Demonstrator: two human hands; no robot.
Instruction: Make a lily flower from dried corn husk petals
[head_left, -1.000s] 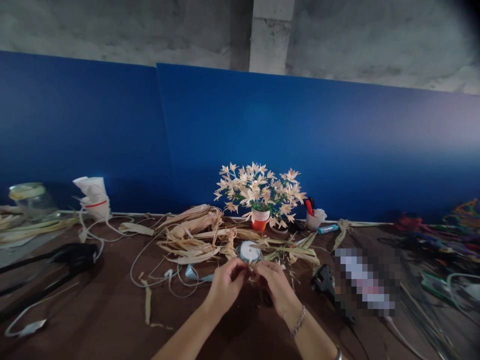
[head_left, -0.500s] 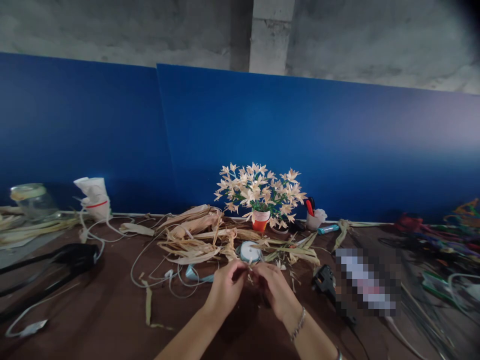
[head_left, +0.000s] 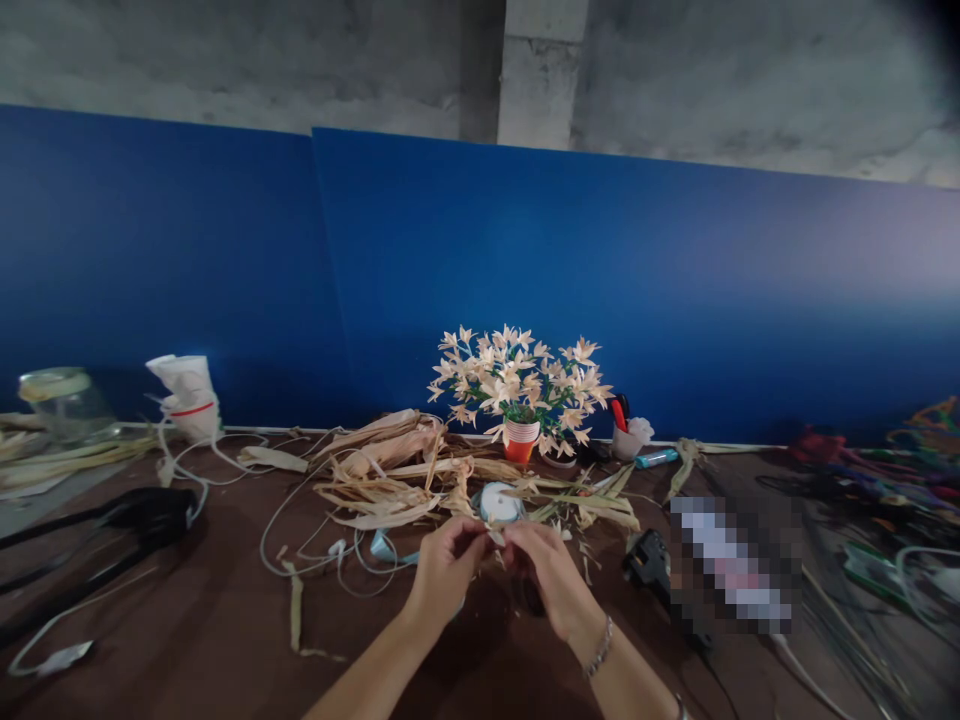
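So there was just one cam, worn on the head, looking forward and slightly down over the bench [head_left: 225, 620]. Both hands [head_left: 446, 570] [head_left: 546, 572] sat low in the middle, fairly close, with the blue panel [head_left: 525, 240] and wall [head_left: 225, 60] behind.

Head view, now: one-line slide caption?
Two bare hands pinch a small pale piece before a cream-flowered plant in a red-and-white cup.
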